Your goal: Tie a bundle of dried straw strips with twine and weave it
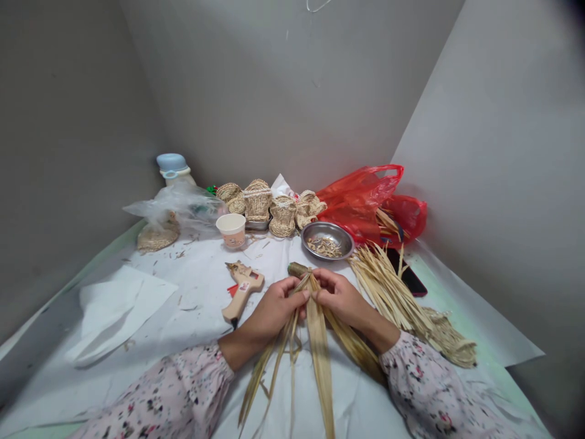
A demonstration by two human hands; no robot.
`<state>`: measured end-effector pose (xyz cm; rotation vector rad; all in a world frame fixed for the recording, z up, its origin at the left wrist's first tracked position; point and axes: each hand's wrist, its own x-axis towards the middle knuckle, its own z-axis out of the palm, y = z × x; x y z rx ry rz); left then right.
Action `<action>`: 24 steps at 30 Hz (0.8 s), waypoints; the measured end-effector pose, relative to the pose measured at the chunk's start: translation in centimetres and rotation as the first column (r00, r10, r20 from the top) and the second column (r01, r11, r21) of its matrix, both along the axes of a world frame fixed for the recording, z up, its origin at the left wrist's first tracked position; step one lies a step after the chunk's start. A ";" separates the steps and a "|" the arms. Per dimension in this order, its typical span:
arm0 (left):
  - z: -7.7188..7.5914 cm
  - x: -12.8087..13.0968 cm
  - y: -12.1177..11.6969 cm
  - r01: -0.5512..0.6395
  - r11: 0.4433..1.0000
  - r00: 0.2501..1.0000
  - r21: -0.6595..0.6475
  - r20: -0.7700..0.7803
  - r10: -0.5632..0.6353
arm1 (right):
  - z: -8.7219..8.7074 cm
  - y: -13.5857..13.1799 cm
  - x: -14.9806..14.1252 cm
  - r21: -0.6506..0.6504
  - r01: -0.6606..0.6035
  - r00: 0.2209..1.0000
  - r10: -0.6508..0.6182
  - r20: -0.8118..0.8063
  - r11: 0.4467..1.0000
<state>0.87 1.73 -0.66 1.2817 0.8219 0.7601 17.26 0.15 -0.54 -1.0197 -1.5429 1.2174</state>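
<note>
Long, flat straw-coloured leaf strips point(319, 350) fan down toward me from a gathered top end. My left hand point(281, 305) is closed on the strips on the left side, its thumb and fingers pinching near the top. Opposite it, my right hand point(340, 297) pinches the strips on the right, with both thumbs almost meeting over the middle one. Just beyond the gathered end lies a small greenish-brown roll point(298, 269), possibly a thread spool. Left of my left hand, a beige glue gun point(244, 289) rests on the table.
Farther back stand a paper cup point(232, 231), a steel bowl point(327, 231) with scraps, several woven straw pieces point(258, 198) and a red plastic bag point(354, 204). On the right lie a straw bundle point(384, 292) and a dark phone point(414, 277). White paper point(121, 305) lies left.
</note>
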 end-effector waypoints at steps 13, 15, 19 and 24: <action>0.1 0.0 0.0 -0.014 1.000 0.999 0.025 -0.049 0.015 | 0.3 -0.1 -0.1 -0.033 -0.048 0.998 0.047 -0.042 0.998; 0.2 0.0 0.0 -0.012 1.000 0.998 0.020 -0.059 0.014 | 0.2 -0.1 0.0 -0.035 -0.060 0.997 0.058 -0.054 0.998; 0.1 0.0 0.1 -0.014 1.000 0.999 -0.006 -0.040 0.014 | 0.1 0.0 0.0 -0.031 -0.059 0.996 0.057 -0.064 0.998; 0.1 0.1 0.0 -0.010 1.000 1.000 -0.011 -0.018 0.010 | -0.2 0.2 0.0 -0.004 -0.018 0.999 0.017 -0.038 1.000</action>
